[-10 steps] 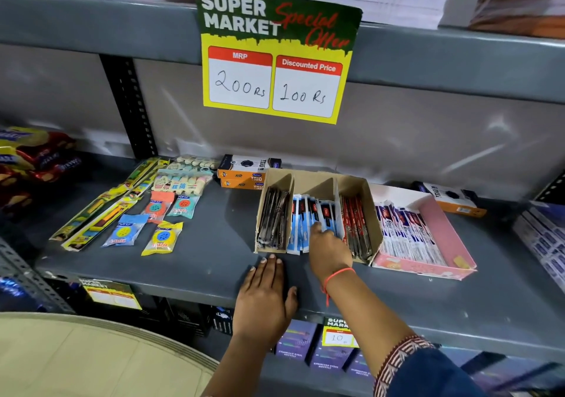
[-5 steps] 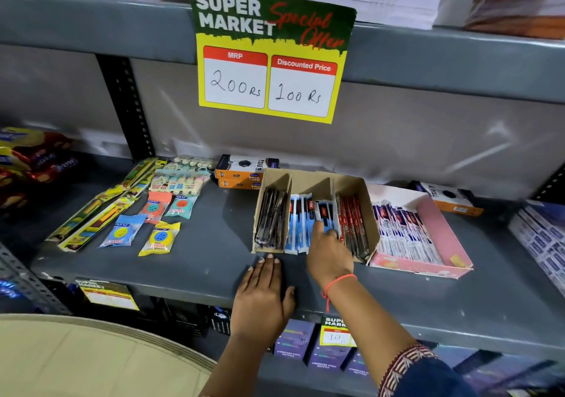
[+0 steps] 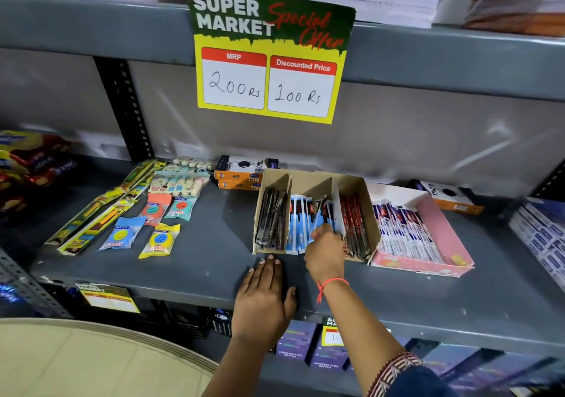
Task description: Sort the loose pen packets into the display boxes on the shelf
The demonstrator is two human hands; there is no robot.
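A brown cardboard display box [image 3: 360, 188] stands on the grey shelf [image 3: 214, 243] with three compartments: black pen packets [image 3: 270, 222] at left, blue pen packets [image 3: 301, 228] in the middle, red pen packets [image 3: 354, 225] at right. My right hand [image 3: 325, 251] reaches into the middle compartment, its fingers pinched on a tilted blue packet next to the divider. My left hand [image 3: 264, 298] lies flat on the shelf just in front of the box, fingers apart. To the right sits a pink display box [image 3: 437, 222] holding white-and-purple pen packets [image 3: 403, 231].
Eraser packets [image 3: 159, 239] and long yellow-green packets [image 3: 101, 210] lie at the shelf's left. Orange-and-black boxes [image 3: 241, 171] stand behind the brown box, another [image 3: 449, 196] at the back right. A price sign [image 3: 269, 57] hangs from the upper shelf. Snack bags [image 3: 27, 158] fill the far left.
My right hand has drawn back slightly toward the box's front and lifted a blue packet so it stands tilted in the middle compartment. My left hand stays flat on the shelf.
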